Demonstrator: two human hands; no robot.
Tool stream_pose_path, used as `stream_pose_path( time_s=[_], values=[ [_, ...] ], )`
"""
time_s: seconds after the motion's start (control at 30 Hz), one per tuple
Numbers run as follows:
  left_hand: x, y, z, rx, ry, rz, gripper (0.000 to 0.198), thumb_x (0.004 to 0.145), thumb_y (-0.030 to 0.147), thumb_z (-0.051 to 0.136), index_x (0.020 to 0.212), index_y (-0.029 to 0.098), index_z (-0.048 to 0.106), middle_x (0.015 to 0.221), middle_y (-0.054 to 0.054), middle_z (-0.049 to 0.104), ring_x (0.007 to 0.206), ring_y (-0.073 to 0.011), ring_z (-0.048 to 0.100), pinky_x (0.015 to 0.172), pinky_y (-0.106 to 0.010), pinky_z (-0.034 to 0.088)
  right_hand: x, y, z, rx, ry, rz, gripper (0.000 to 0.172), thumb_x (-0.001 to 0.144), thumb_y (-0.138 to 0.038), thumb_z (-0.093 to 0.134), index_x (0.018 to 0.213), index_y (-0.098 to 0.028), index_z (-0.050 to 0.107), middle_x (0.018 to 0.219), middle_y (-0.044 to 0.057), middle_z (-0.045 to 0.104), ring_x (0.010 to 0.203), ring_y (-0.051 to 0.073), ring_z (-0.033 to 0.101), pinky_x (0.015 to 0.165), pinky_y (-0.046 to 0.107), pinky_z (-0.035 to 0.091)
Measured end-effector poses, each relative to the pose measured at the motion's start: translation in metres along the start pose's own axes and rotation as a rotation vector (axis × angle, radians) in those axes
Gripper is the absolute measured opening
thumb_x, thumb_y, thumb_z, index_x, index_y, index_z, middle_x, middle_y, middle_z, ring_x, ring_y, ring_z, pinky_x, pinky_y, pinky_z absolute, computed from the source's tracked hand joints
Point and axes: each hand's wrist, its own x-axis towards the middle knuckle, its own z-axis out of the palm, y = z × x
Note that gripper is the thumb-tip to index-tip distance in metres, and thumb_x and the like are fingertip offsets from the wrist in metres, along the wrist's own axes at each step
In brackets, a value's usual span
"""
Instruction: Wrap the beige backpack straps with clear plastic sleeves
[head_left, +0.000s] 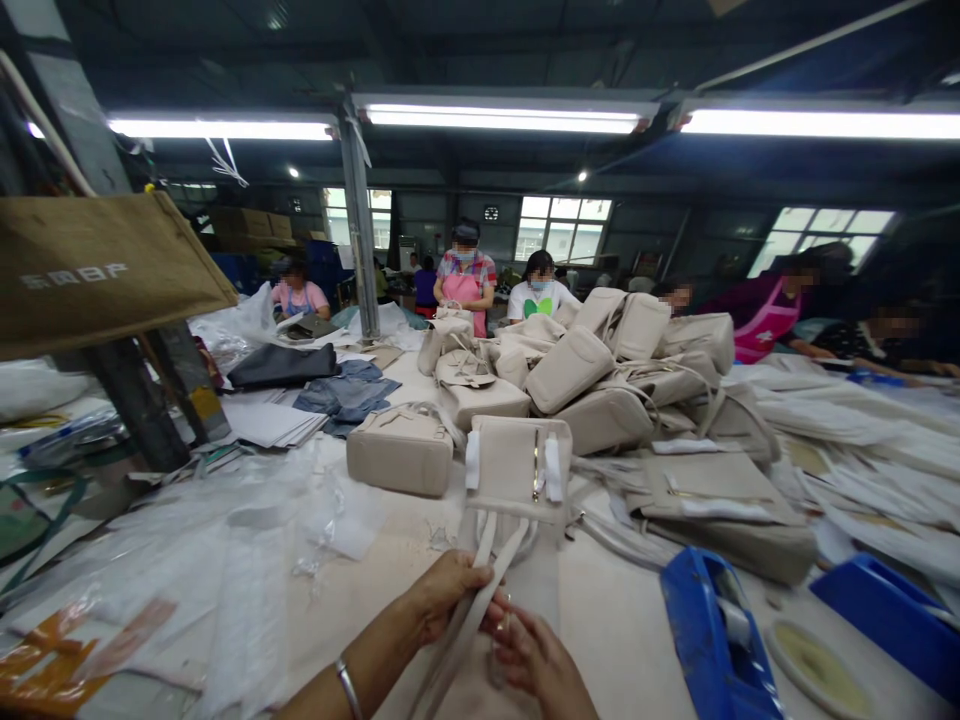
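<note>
Here, left hand [442,597]: thumb and fingers pinching two beige straps [505,553], a silver bangle [347,688] at the wrist
Right hand [534,650]: fingertips drawn in just beside the straps; whether they pinch anything cannot be told
Straps: running from the hands up to the lower edge of a beige zip-front bag [508,462]
Blue tape dispenser [691,610]: right of the hands on the worktable [607,620], a pale roll [817,668] beside it
Clear plastic [247,585]: spread over the worktable's left side
Zip-front bag: lying on the worktable beyond the hands, white wrapping [553,467] along both its sides
Heaped beige bags [570,370]: behind it, tumbled at various angles
Co-workers [484,272]: past the heap, one in a pink apron [465,290], another in a white T-shirt [523,302]
Windows [566,228]: bright, farthest back
</note>
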Motion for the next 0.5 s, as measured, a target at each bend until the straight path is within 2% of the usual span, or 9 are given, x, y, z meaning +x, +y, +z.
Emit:
stream_pose_path(
  time_s=[0.07,0.1,0.17,0.2,0.27,0.33,0.43,0.5],
  values=[
    [0.000,-0.005,0.008,-0.004,-0.015,0.007,0.028,0.072,0.034,0.069,0.079,0.007,0.065,0.066,-0.013,0.071,0.049,-0.0146,0.063,0.047,-0.023,0.051,0.022,-0.008,-0.001,0.394,0.037,0.039,0.064,0.077,-0.071,0.055,0.115,-0.019,0.061,0.084,0.003,0.071,0.079,0.017,0.066,0.074,0.028,0.051],
    [-0.001,-0.007,0.012,-0.007,-0.015,0.014,0.028,0.072,0.034,0.068,0.079,0.007,0.065,0.066,-0.014,0.071,0.049,-0.0148,0.063,0.046,-0.022,0.051,0.032,-0.013,0.001,0.542,0.021,0.062,0.059,0.076,-0.067,0.061,0.107,-0.017,0.064,0.065,-0.001,0.066,0.066,0.015,0.064,0.067,0.026,0.051],
    [-0.004,-0.013,0.018,-0.015,0.003,0.025,0.026,0.071,0.032,0.066,0.081,0.008,0.065,0.066,-0.014,0.071,0.049,-0.0157,0.064,0.047,-0.024,0.051,0.049,-0.023,0.009,0.672,-0.023,0.091,0.046,0.076,-0.057,0.066,0.093,-0.014,0.066,0.046,-0.005,0.056,0.050,0.013,0.059,0.057,0.025,0.050],
    [-0.008,-0.017,0.019,-0.022,0.014,0.027,0.026,0.071,0.031,0.065,0.082,0.008,0.064,0.067,-0.015,0.072,0.050,-0.0163,0.064,0.048,-0.025,0.052,0.057,-0.028,0.012,0.701,-0.025,0.094,0.040,0.077,-0.052,0.067,0.088,-0.014,0.066,0.047,-0.003,0.058,0.052,0.015,0.061,0.058,0.025,0.051],
    [-0.018,-0.028,0.018,-0.041,0.035,0.020,0.027,0.070,0.031,0.065,0.083,0.008,0.064,0.068,-0.014,0.072,0.052,-0.0167,0.065,0.053,-0.027,0.053,0.073,-0.037,0.012,0.729,0.001,0.074,0.031,0.079,-0.044,0.068,0.085,-0.014,0.064,0.066,0.005,0.071,0.069,0.018,0.069,0.068,0.028,0.054],
    [-0.033,-0.044,0.014,-0.058,0.036,-0.001,0.033,0.070,0.037,0.068,0.087,0.009,0.064,0.069,-0.012,0.072,0.052,-0.0158,0.065,0.053,-0.025,0.051,0.090,-0.048,0.003,0.747,0.032,0.035,0.023,0.082,-0.037,0.066,0.087,-0.014,0.062,0.082,0.009,0.075,0.082,0.020,0.071,0.078,0.030,0.054],
    [-0.062,-0.073,0.006,-0.033,0.036,-0.016,0.046,0.062,0.052,0.075,0.084,0.012,0.067,0.062,-0.008,0.069,0.047,-0.0126,0.059,0.044,-0.020,0.041,0.119,-0.063,-0.023,0.755,0.091,0.006,0.016,0.087,-0.030,0.061,0.090,-0.014,0.061,0.081,0.009,0.075,0.080,0.021,0.071,0.079,0.033,0.055],
    [-0.082,-0.087,-0.001,0.035,0.134,-0.033,0.051,0.050,0.060,0.081,0.074,0.017,0.068,0.059,-0.005,0.066,0.049,-0.0151,0.058,0.043,-0.024,0.041,0.138,-0.071,-0.042,0.758,0.133,-0.001,0.013,0.090,-0.028,0.057,0.089,-0.015,0.060,0.078,0.008,0.074,0.078,0.020,0.071,0.078,0.033,0.055]
  ],
)
